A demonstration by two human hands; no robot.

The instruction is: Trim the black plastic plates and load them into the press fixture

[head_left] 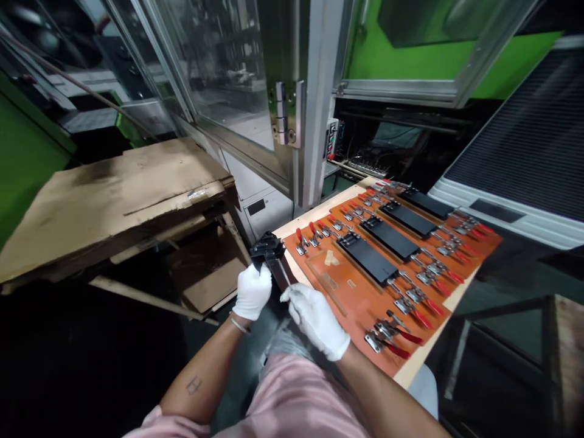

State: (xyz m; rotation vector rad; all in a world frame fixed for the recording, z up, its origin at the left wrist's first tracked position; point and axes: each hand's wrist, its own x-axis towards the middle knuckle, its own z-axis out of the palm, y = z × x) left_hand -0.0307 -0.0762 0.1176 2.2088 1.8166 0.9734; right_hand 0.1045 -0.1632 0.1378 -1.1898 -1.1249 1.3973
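Note:
Both my hands wear white gloves. My left hand (252,291) is closed around a long black plastic part (268,250), whose wide end sticks out above the fist. My right hand (317,321) pinches a thin metal tool (283,275) that rests against the same part. Just right of my hands lies an orange fixture board (360,295) on a pale wooden panel. Three black flat parts (373,260) sit in slots on the board. Rows of red-handled toggle clamps (422,301) run along both of its long sides. The slot nearest my hands holds no part.
A worn cardboard sheet (114,194) covers a low stand on the left. Straight ahead stands a machine with a glass door (219,67) and a hinged metal frame (287,115). A small control box (331,140) sits on the frame. A white ribbed unit (524,146) borders the right.

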